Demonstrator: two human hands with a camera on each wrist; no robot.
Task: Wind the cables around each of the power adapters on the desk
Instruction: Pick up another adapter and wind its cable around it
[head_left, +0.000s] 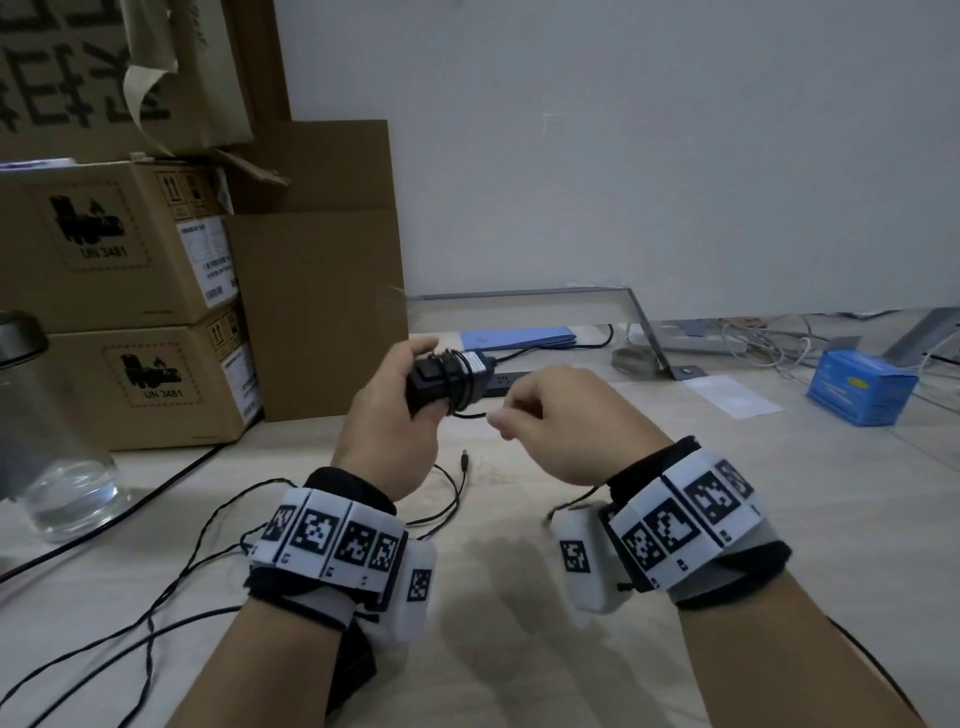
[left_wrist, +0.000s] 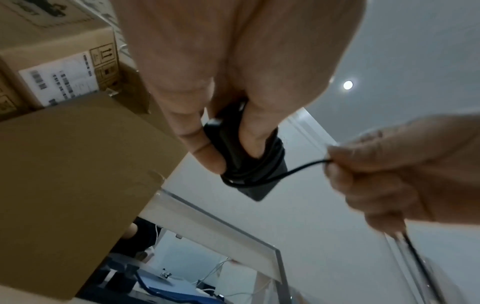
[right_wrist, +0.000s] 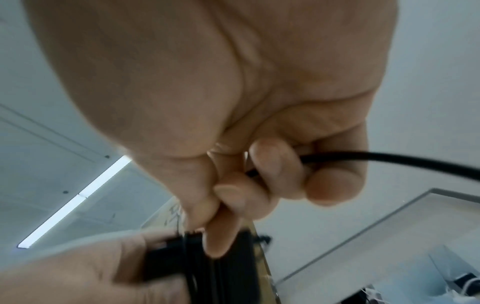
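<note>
- The left hand gripped a black power adapter above the middle of the bench, fingers curled round its body.
- Several turns of thin black cable already encircled the adapter.
- The right hand was closed in a pinch on the same cable just beside the adapter; in the right wrist view the cable passed between thumb and curled fingers.
- The remaining cable hung down to the bench, ending in a barrel plug that lay below the hands.
- Stacked cardboard boxes stood at the left rear of the bench, a clear glass vessel at the left edge.
- A blue box sat near the right edge.
- A black power strip lay behind the hands.
</note>
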